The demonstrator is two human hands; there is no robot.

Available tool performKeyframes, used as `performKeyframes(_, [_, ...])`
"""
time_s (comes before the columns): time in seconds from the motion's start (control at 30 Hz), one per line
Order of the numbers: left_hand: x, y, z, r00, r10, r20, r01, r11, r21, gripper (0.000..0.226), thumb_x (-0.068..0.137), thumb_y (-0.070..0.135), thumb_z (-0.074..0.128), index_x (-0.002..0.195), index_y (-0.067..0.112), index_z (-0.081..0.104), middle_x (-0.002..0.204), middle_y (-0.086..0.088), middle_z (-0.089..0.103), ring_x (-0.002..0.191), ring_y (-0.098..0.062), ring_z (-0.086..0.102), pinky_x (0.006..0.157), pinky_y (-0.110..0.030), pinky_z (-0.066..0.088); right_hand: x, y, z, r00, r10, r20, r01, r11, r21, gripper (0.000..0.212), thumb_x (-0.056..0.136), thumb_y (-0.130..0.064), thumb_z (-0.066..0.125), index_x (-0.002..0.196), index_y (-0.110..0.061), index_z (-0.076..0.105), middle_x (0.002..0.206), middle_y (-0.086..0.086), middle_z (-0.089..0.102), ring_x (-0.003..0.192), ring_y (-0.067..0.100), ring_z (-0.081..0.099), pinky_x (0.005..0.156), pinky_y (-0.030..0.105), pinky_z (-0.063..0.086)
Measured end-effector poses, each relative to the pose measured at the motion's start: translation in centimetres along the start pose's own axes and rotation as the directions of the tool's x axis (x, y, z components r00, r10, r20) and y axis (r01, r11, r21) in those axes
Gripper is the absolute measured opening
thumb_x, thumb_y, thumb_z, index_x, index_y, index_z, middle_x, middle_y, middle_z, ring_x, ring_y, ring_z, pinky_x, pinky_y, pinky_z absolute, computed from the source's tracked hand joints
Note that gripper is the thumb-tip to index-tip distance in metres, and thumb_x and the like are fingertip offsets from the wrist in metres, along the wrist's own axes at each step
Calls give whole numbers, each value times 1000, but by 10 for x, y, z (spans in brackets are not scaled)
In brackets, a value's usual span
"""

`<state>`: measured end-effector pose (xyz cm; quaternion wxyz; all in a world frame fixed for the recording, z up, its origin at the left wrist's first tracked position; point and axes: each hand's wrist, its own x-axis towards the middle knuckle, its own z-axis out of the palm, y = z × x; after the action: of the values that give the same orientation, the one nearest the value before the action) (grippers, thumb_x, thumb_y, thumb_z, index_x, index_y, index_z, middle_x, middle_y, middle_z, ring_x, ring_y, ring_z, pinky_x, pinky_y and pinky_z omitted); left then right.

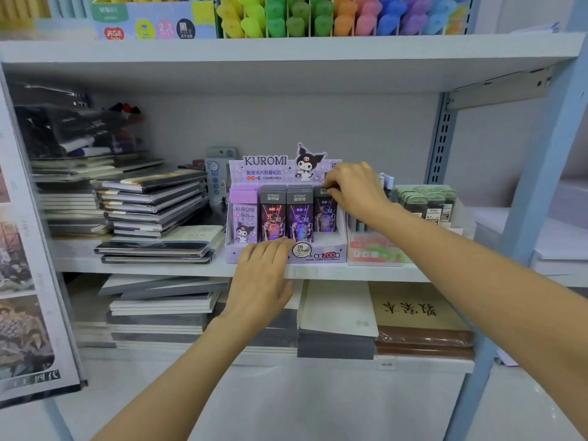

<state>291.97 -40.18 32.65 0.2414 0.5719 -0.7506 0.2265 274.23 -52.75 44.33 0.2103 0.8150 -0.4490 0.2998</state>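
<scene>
- Middle shelf [143, 265], centre: lilac Kuromi box [321, 257] standing at the front edge, header card upright at its back
- Box holds four rows of lead packs on end; lilac row [244, 222] on the left, two dark rows [286, 218] in the middle, the dark pack [324, 214] at the right end
- Right hand [356, 189]: reaches in from the right; fingers curled down over the top of the pack, pinching its cap (thumb side hidden, so the exact grip is unclear); pack upright in its slot, lower half below the hand in plain sight
- Left hand [261, 275]: fingers straight and close together, laid flat on the box's front wall; fingertips at the foot of the dark rows
- Left of the box: notebooks [152, 202] in slanting stacks
- Right of the box: tray of green-capped packs [426, 198], just beside it
- Top shelf: highlighters [318, 17], yellow through blue
- Lower shelf: brown book [420, 310] with pads beside it
</scene>
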Motion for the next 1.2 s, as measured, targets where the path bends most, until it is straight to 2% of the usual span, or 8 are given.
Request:
performKeyframes(0.2, [-9, 4, 5, 1000, -4, -27, 4, 1000, -15, 69, 85, 20, 62, 147, 13, 33, 156, -5, 29, 147, -22, 20, 121, -41, 10, -28, -16, -16, 991, -70, -110, 89, 979, 181, 20, 94, -22, 57, 109, -15, 69, 107, 3, 63, 100, 19, 57, 92, 35, 42])
performKeyframes(0.3, [-30, 16, 20, 982, -40, -182, 22, 995, -97, 65, 75, 6, 66, 137, 5, 48, 148, -14, 41, 141, -31, 32, 117, -50, 20, -83, -45, -10, 961, -196, -196, 262, 878, 401, 17, 94, -22, 56, 103, -14, 68, 93, -3, 65, 76, 9, 57, 70, 28, 50])
performKeyframes(0.4, [-72, 29, 61, 961, -99, -257, 51, 981, -188, 55, 71, -1, 66, 124, 0, 55, 133, -17, 53, 128, -34, 43, 108, -49, 34, -151, -69, 27, 950, -302, -73, 296, 807, 510, 20, 95, -26, 52, 103, -17, 68, 88, -5, 68, 68, 11, 57, 62, 27, 48])
performKeyframes(0.6, [-204, 49, 171, 949, -115, 293, 211, 923, -322, 47, 67, -8, 71, 113, 0, 64, 120, -19, 61, 109, -39, 60, 89, -47, 50, -279, -72, 158, 828, -268, 493, -77, 816, 573, 18, 96, -24, 55, 106, -17, 68, 93, -2, 71, 76, 14, 61, 72, 35, 51])
performKeyframes(0.73, [-291, 61, 222, 709, -95, 698, 334, 918, -215, 51, 95, 16, 53, 144, 9, 39, 157, -12, 26, 145, -30, 24, 117, -38, 21, -374, -62, 243, 535, -240, 810, -260, 865, 428, 28, 96, -24, 52, 123, -17, 58, 117, 3, 62, 98, 21, 60, 82, 33, 47])
performKeyframes(0.87, [-341, 63, 250, 517, -114, 848, 332, 940, -76, 63, 103, 35, 33, 155, 15, 2, 162, -3, -11, 149, -24, -8, 120, -32, 0, -453, -53, 294, 362, -155, 919, -352, 890, 289, 36, 94, -18, 52, 130, -13, 47, 127, 7, 51, 115, 25, 51, 81, 31, 38])
performKeyframes(1.07, [-369, 63, 268, 542, -122, 832, 340, 937, -83, 62, 103, 31, 35, 154, 17, 2, 155, 3, -23, 145, -21, -22, 120, -31, -3, -504, -58, 326, 394, 32, 919, -450, 878, 163, 58, 88, -12, 62, 140, -14, 37, 137, 8, 44, 122, 22, 44, 93, 33, 45])
performKeyframes(1.2, [-374, 63, 272, 586, -132, 799, 397, 907, -141, 62, 96, 23, 55, 150, 11, 28, 160, -3, 7, 148, -26, 2, 118, -41, 25, -517, -66, 335, 447, 53, 893, -436, 885, 166, 56, 86, -18, 69, 135, -12, 42, 130, 7, 52, 117, 23, 51, 91, 34, 45])
